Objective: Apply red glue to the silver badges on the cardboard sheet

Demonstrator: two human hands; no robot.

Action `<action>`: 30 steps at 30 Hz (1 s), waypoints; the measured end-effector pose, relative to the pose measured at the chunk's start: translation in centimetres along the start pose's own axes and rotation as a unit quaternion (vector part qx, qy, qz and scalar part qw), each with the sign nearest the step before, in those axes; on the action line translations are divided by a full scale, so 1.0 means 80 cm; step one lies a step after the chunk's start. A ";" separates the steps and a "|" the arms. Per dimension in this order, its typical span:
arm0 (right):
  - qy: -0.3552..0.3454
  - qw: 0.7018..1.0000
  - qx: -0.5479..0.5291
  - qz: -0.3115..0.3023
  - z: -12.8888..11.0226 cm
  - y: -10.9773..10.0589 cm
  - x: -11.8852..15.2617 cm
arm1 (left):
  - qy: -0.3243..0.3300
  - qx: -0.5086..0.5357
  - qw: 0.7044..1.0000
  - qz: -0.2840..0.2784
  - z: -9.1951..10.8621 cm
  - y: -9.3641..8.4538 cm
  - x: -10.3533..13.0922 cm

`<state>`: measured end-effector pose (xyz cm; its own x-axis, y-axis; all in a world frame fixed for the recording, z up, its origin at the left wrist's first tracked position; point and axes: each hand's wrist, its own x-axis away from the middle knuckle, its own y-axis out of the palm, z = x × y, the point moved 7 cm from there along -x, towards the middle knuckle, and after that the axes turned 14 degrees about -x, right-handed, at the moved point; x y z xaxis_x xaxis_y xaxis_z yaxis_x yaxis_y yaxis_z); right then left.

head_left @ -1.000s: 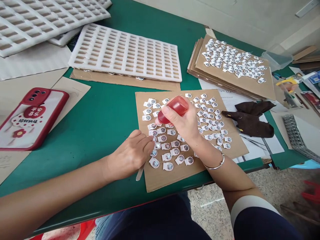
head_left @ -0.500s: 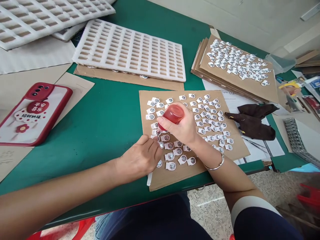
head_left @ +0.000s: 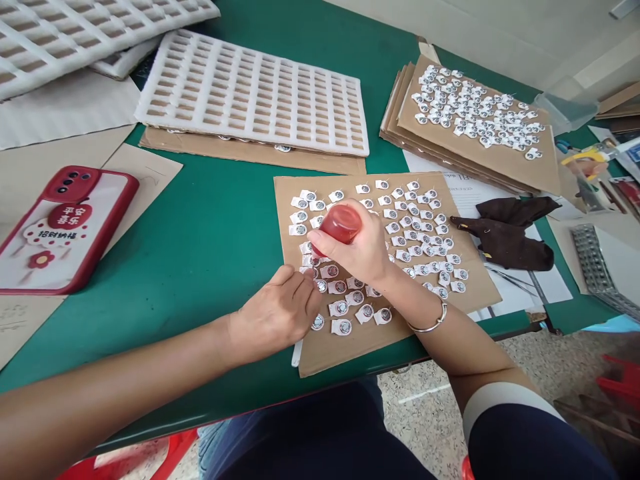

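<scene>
My right hand point(head_left: 361, 248) is wrapped round a squeeze bottle point(head_left: 341, 224) of red liquid, tipped with its nozzle end downward. The tip lies close above small round metallic pieces on white tabs. My left hand point(head_left: 283, 308) is closed at the left edge of a cardboard sheet point(head_left: 325, 357), its fingers curled near the bottle's tip. Whatever those fingers may grip is hidden from me. Rows of tabbed pieces point(head_left: 342, 327) cover the sheet, partly blocked by my right hand and forearm.
White foam grid trays point(head_left: 255, 90) lie at the back left. A red-cased phone point(head_left: 60, 230) rests at left. Stacked cardboard sheets point(head_left: 410, 123) bear more pieces at back right. Dark brown cloth point(head_left: 517, 237) and tweezers point(head_left: 510, 279) lie right of the sheet.
The camera view has shifted slightly. Both hands keep almost the same place over the cardboard, and the red bottle stays in my right hand.
</scene>
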<state>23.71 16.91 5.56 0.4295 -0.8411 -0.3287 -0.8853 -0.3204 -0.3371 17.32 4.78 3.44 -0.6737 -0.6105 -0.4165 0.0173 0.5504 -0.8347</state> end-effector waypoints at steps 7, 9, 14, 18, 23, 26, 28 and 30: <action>0.002 1.000 -0.020 0.003 0.004 -0.001 0.000 | -0.002 -0.004 1.000 -0.008 -0.001 0.003 0.001; 0.008 1.000 -0.021 0.001 0.005 0.000 0.000 | -0.002 -0.002 1.000 -0.006 -0.001 0.002 0.000; 0.006 1.000 -0.031 -0.001 0.005 0.001 0.001 | 0.002 -0.015 1.000 -0.009 -0.001 0.001 0.000; 0.010 1.000 -0.024 0.003 0.008 0.001 0.001 | -0.001 -0.020 1.000 -0.006 -0.001 0.002 0.000; 0.008 1.000 -0.014 0.003 0.007 0.000 0.000 | -0.004 -0.010 1.000 -0.002 -0.001 0.001 0.000; -0.004 1.000 -0.016 0.017 0.005 -0.003 0.000 | 0.000 -0.006 1.000 -0.002 -0.001 0.001 0.000; -0.011 0.999 -0.017 0.025 0.004 -0.005 0.000 | 0.003 -0.009 1.000 -0.001 -0.001 0.001 0.000; -0.010 1.000 -0.017 0.025 0.004 -0.005 0.000 | 0.002 -0.012 1.000 -0.003 -0.002 0.001 0.000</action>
<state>24.14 17.16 5.40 0.3883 -0.8478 -0.3612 -0.9108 -0.2934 -0.2906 17.21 4.88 3.40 -0.6774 -0.6105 -0.4105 -0.0034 0.5605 -0.8281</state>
